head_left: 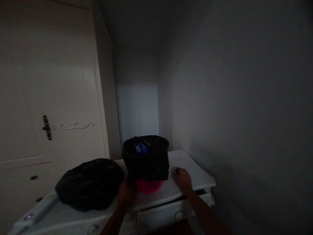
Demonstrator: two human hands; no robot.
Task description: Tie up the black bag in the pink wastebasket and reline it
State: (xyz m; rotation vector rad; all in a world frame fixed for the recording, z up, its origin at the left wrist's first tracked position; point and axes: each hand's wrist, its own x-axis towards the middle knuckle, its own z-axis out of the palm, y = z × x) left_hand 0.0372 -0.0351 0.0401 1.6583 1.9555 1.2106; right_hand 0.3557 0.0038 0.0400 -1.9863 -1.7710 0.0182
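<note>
Pink perforated basket (148, 187), lined with black bag (146, 168): on white dresser (179, 157). Left hand (126, 192) — beside basket; grip cannot be determined. Right hand (183, 179) — at dresser top, fingers curled; grip likewise indeterminable.

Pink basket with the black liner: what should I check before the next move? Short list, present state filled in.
1. Pink basket upright on the white dresser: ok.
2. Black liner draped down outside the basket: ok.
3. Blue packet inside the liner: ok; other contents too dark to identify.
4. Left hand has a firm grip: cannot tell; it is between basket and black bag.
5. Right hand on the basket: not ok; it is apart, at the dresser top.
6. Drawer fully shut: not ok; dark gap above its front.
</note>
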